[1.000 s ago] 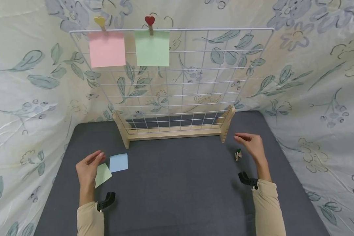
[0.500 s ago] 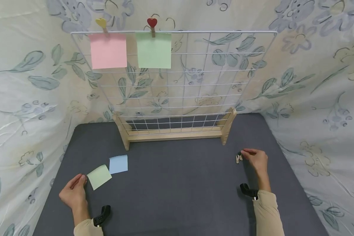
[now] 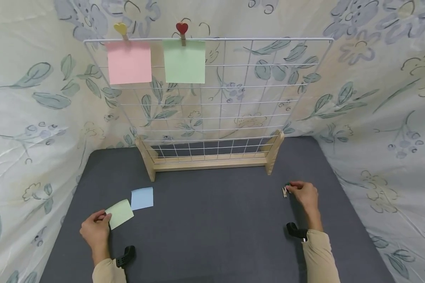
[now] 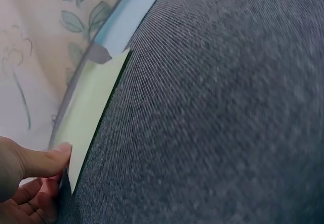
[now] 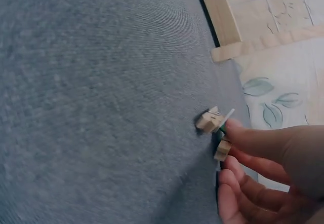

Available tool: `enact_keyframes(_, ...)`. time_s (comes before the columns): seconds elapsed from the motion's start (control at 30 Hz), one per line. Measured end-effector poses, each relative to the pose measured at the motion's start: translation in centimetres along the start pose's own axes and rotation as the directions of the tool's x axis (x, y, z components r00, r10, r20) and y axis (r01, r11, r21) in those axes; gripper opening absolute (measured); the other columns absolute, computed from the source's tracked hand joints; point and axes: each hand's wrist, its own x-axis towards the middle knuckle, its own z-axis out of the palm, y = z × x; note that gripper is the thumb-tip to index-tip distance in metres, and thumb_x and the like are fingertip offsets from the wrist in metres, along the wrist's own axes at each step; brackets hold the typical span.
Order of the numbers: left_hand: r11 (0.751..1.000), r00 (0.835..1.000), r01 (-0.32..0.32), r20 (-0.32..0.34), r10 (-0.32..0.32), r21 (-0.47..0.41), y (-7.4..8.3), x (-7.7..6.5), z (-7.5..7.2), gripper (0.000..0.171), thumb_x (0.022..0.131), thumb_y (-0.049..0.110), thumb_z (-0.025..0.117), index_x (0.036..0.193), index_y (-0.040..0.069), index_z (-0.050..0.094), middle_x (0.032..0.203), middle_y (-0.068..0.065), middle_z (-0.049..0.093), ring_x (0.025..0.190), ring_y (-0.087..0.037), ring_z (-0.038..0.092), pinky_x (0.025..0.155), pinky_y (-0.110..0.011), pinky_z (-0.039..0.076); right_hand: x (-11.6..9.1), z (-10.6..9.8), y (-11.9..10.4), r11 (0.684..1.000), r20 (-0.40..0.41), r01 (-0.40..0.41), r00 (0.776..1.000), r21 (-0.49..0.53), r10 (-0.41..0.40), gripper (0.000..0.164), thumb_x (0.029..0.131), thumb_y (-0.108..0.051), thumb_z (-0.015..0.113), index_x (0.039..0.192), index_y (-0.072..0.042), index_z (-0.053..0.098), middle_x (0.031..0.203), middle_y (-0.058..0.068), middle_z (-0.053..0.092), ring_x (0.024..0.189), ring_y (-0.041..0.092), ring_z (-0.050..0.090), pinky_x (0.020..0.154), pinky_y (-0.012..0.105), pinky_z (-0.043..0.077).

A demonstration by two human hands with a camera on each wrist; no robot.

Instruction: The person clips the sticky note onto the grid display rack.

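Observation:
At the left of the table, my left hand pinches the near-left corner of a pale green paper note. In the left wrist view the thumb lies on top of that note, with the other fingers below its edge. A light blue note lies right beside it. On the right, my right hand pinches a small wooden clothespin between thumb and fingers, close over the table. Another wooden clothespin lies against it; a bit of green shows at the thumb tip.
A white wire grid stands in a wooden base at the back. A pink note and a green note hang from its top bar by a yellow-heart clothespin and a red-heart one. Floral cloth surrounds the dark table.
My left hand moved down and left, then came back to the green note's corner and took hold. My right hand came down to the clothespins and grips one.

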Motion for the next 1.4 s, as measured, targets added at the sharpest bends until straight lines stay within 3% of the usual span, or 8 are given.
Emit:
enact_keyframes(0.2, 0.998, 0.998, -0.050, 0.030, 0.049, 0.032, -0.6, 0.0, -0.4, 0.016, 0.087, 0.006, 0.073, 0.093, -0.009, 0.072, 0.076, -0.021, 0.068, 0.050, 0.018, 0.035, 0.051, -0.010, 0.032, -0.1, 0.6, 0.1, 1.000, -0.035, -0.003, 0.999, -0.013, 0.002, 0.030, 0.083, -0.021, 0.079, 0.100, 0.003, 0.074, 0.085, 0.016, 0.072, 0.074, 0.032, 0.066, 0.065, 0.045, 0.049)
enact_keyframes(0.5, 0.980, 0.983, 0.106, 0.169, -0.078, -0.167, -0.9, 0.6, -1.6, 0.023, 0.091, 0.003, 0.069, 0.106, -0.015, 0.066, 0.061, 0.027, 0.052, 0.054, 0.008, 0.053, 0.045, -0.013, 0.048, -0.5, -0.3, 0.8, 0.981, -0.035, -0.120, 0.991, 0.152, 0.127, 0.030, 0.087, -0.017, 0.076, 0.107, 0.005, 0.072, 0.087, 0.018, 0.073, 0.058, 0.003, 0.058, 0.051, 0.020, 0.047)
enact_keyframes(0.63, 0.918, 0.948, 0.229, 0.288, -0.135, -0.324, -1.1, 0.8, -2.3, 0.011, 0.092, 0.001, 0.067, 0.101, -0.005, 0.067, 0.067, 0.019, 0.062, 0.061, 0.001, 0.064, 0.053, -0.019, 0.058, -0.7, -0.8, 1.0, 0.976, -0.025, -0.130, 0.990, 0.173, 0.136, 0.033, 0.088, -0.015, 0.075, 0.112, 0.006, 0.070, 0.093, 0.022, 0.072, 0.059, -0.001, 0.057, 0.050, 0.014, 0.045)
enact_keyframes(0.8, 0.777, 0.911, 0.365, 0.370, -0.183, -0.513, -1.2, 0.8, -2.8, 0.013, 0.090, 0.000, 0.067, 0.086, 0.012, 0.069, 0.071, 0.004, 0.071, 0.063, -0.011, 0.070, 0.057, -0.028, 0.062, -0.7, -1.3, 1.2, 0.978, -0.018, -0.110, 0.993, 0.180, 0.115, 0.032, 0.089, -0.017, 0.075, 0.111, 0.005, 0.071, 0.095, 0.022, 0.072, 0.060, -0.003, 0.060, 0.052, 0.010, 0.045)
enact_keyframes(0.97, 0.707, 0.905, 0.395, 0.379, -0.192, -0.586, -0.5, 0.7, -2.7, 0.015, 0.088, -0.004, 0.068, 0.086, 0.010, 0.070, 0.074, 0.001, 0.072, 0.064, -0.013, 0.071, 0.063, -0.029, 0.063, -0.6, -1.5, 1.0, 0.980, -0.054, -0.076, 0.995, 0.186, 0.087, 0.031, 0.089, -0.021, 0.075, 0.109, 0.002, 0.074, 0.096, 0.021, 0.073, 0.064, -0.006, 0.061, 0.054, 0.006, 0.044)
enact_keyframes(1.07, 0.670, 0.907, 0.399, 0.376, -0.189, -0.626, 0.4, 0.5, -2.5, 0.018, 0.084, -0.012, 0.069, 0.086, 0.005, 0.072, 0.075, -0.001, 0.072, 0.064, -0.014, 0.072, 0.065, -0.028, 0.063, -0.4, -1.6, 0.7, 0.988, -0.079, -0.021, 0.996, 0.152, 0.034, 0.028, 0.088, -0.020, 0.076, 0.106, 0.001, 0.075, 0.096, 0.020, 0.073, 0.073, 0.008, 0.065, 0.054, 0.009, 0.044)
enact_keyframes(1.17, 0.666, 0.907, 0.391, 0.388, -0.162, -0.635, 1.3, 0.2, -2.4, 0.019, 0.081, -0.014, 0.071, 0.089, 0.003, 0.074, 0.076, -0.001, 0.073, 0.066, -0.013, 0.072, 0.067, -0.027, 0.062, -0.3, -1.9, 0.2, 0.992, -0.079, 0.012, 0.997, 0.124, -0.002, 0.026, 0.088, -0.018, 0.076, 0.105, 0.002, 0.075, 0.099, 0.021, 0.072, 0.083, 0.025, 0.068, 0.057, 0.015, 0.047)
enact_keyframes(1.4, 0.762, 0.914, 0.329, 0.392, -0.107, -0.558, 2.6, -0.3, -1.3, 0.014, 0.087, -0.005, 0.069, 0.095, 0.006, 0.075, 0.079, 0.007, 0.071, 0.066, -0.008, 0.071, 0.069, -0.020, 0.060, 0.5, -2.3, -1.0, 0.983, -0.067, 0.045, 0.997, 0.176, -0.034, 0.031, 0.090, -0.024, 0.074, 0.108, 0.001, 0.074, 0.105, 0.021, 0.071, 0.096, 0.036, 0.067, 0.071, 0.039, 0.055)
